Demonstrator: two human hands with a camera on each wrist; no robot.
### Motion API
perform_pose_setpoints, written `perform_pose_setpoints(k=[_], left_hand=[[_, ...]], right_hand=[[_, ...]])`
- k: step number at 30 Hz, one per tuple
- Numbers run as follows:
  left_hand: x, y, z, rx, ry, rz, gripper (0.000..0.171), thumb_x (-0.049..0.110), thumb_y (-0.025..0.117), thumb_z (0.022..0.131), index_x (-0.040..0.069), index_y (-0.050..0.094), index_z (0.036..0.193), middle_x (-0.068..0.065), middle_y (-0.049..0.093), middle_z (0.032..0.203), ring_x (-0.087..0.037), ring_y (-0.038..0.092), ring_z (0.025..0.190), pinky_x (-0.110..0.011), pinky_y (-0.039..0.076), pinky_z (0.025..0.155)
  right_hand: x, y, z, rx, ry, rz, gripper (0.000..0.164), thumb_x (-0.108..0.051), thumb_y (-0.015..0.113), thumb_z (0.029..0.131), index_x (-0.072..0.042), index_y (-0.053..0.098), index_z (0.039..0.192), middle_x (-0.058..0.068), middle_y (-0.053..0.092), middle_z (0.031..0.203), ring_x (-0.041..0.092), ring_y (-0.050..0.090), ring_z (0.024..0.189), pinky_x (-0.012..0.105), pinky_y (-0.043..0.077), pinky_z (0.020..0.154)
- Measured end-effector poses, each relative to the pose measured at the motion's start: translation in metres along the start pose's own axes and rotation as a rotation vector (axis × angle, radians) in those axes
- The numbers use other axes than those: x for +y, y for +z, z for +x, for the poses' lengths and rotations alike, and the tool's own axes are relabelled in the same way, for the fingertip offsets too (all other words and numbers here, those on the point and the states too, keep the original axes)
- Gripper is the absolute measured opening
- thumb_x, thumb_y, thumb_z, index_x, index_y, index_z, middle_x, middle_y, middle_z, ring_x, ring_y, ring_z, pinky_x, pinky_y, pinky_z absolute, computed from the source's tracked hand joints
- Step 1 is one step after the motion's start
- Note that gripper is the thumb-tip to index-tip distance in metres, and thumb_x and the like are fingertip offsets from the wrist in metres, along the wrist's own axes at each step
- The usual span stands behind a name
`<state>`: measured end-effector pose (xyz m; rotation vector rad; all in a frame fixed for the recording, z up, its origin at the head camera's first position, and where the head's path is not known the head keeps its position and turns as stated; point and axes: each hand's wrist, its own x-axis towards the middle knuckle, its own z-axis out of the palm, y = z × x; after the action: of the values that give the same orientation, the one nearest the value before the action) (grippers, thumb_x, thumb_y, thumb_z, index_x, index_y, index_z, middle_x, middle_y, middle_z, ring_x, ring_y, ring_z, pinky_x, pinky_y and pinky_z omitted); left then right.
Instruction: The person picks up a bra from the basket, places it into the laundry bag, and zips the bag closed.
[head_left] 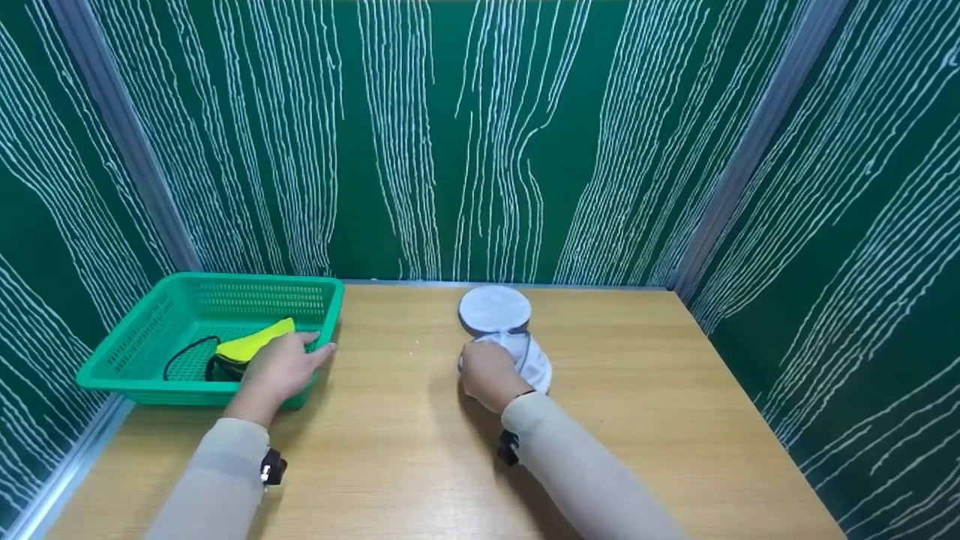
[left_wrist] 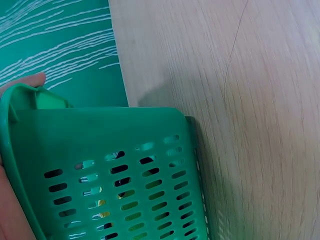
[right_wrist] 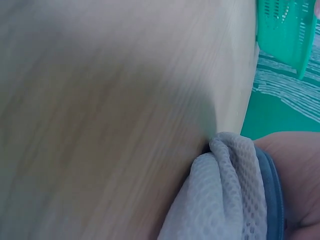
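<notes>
My left hand point(head_left: 283, 367) grips the right rim of a green plastic basket point(head_left: 210, 279), its fingers over the edge. The basket's slotted side wall point(left_wrist: 100, 130) fills much of the left wrist view. My right hand point(head_left: 491, 373) holds the near part of a white mesh bag point(head_left: 536, 367) with grey trim on the table. A flat round white end point(head_left: 495, 309) lies just beyond the hand and appears joined to it. Close up, the mesh point(right_wrist: 207, 200) is folded against the right hand point(right_wrist: 300, 175). The right fingertips are hidden in both views.
Inside the basket lies a bright yellow and black item point(head_left: 251, 343) with a thin black cord point(head_left: 187, 352). The wooden table point(head_left: 390, 450) ends at green walls point(head_left: 352, 150) with white wavy lines, behind and at both sides.
</notes>
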<state>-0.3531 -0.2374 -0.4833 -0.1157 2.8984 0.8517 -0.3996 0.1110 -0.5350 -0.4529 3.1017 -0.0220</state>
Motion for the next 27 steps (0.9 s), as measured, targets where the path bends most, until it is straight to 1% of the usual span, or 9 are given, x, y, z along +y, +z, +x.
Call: perform_pose_setpoints(k=[3,5,8,11,13,16,18,20,27], left_hand=[[-0.001,0.0,0.001,0.009,0.008,0.002,0.074,0.055,0.059,0.116,0.009,0.047,0.172,-0.013,0.058,0.095,-0.022,0.054,0.068,-0.037,0.046,0.066],[-0.002,0.0,0.002,0.01,0.003,-0.003,0.074,0.055,0.059,0.116,0.009,0.046,0.173,-0.012,0.055,0.093,-0.021,0.052,0.065,-0.037,0.047,0.066],[-0.002,0.001,0.001,0.007,-0.004,-0.012,0.075,0.056,0.059,0.116,0.01,0.045,0.174,-0.016,0.061,0.103,-0.025,0.057,0.075,-0.037,0.047,0.068],[-0.002,0.002,0.001,0.011,-0.005,-0.008,0.075,0.058,0.059,0.116,0.011,0.046,0.173,-0.021,0.069,0.129,-0.029,0.063,0.096,-0.036,0.047,0.071],[-0.001,0.002,0.001,0.009,-0.007,-0.01,0.076,0.058,0.059,0.115,0.011,0.046,0.173,-0.022,0.068,0.132,-0.031,0.063,0.098,-0.036,0.048,0.071],[-0.001,0.002,0.001,0.004,-0.01,-0.009,0.075,0.057,0.059,0.116,0.011,0.046,0.173,-0.019,0.066,0.111,-0.027,0.062,0.083,-0.034,0.048,0.068],[0.0,0.001,0.002,-0.003,-0.015,-0.018,0.075,0.056,0.059,0.116,0.011,0.045,0.174,-0.014,0.057,0.095,-0.023,0.055,0.068,-0.033,0.047,0.064],[0.0,0.0,0.002,-0.002,-0.016,-0.016,0.074,0.056,0.059,0.116,0.011,0.046,0.174,-0.012,0.055,0.091,-0.021,0.052,0.062,-0.032,0.046,0.062],[0.001,-0.001,0.0,-0.002,-0.015,-0.016,0.075,0.056,0.06,0.116,0.01,0.045,0.174,-0.011,0.058,0.098,-0.025,0.058,0.08,-0.035,0.046,0.067]], right_hand=[[-0.008,0.0,0.001,0.002,-0.012,-0.035,0.009,-0.013,0.074,0.101,-0.006,0.077,0.102,0.012,0.08,0.099,0.029,0.079,0.096,0.047,0.068,0.086],[-0.013,-0.001,0.001,-0.011,-0.011,-0.036,0.009,-0.014,0.074,0.102,-0.006,0.077,0.103,0.011,0.08,0.099,0.027,0.078,0.094,0.046,0.067,0.085],[-0.018,-0.002,0.001,-0.02,-0.008,-0.019,0.008,-0.014,0.073,0.101,-0.006,0.077,0.104,0.01,0.08,0.097,0.026,0.076,0.092,0.045,0.066,0.086],[-0.022,-0.004,0.0,-0.015,-0.016,-0.001,0.008,-0.013,0.073,0.101,-0.006,0.077,0.103,0.01,0.08,0.098,0.027,0.077,0.093,0.045,0.066,0.087],[-0.024,-0.003,0.0,-0.008,-0.019,0.016,0.007,-0.013,0.073,0.1,-0.007,0.077,0.101,0.01,0.081,0.099,0.028,0.077,0.095,0.046,0.066,0.089],[-0.026,-0.002,0.0,-0.01,-0.018,0.056,0.006,-0.013,0.073,0.1,-0.008,0.075,0.099,0.01,0.081,0.099,0.027,0.076,0.096,0.047,0.066,0.09],[-0.029,-0.001,0.001,-0.009,-0.025,0.065,0.006,-0.012,0.072,0.1,-0.008,0.075,0.097,0.009,0.081,0.099,0.027,0.076,0.096,0.047,0.066,0.091],[-0.031,-0.001,0.002,-0.01,-0.035,0.073,0.005,-0.011,0.072,0.099,-0.009,0.075,0.096,0.008,0.08,0.098,0.026,0.076,0.095,0.046,0.066,0.091],[-0.04,-0.001,0.002,0.008,-0.058,0.057,0.004,-0.009,0.073,0.095,-0.01,0.075,0.092,0.008,0.08,0.095,0.026,0.075,0.091,0.046,0.066,0.086]])
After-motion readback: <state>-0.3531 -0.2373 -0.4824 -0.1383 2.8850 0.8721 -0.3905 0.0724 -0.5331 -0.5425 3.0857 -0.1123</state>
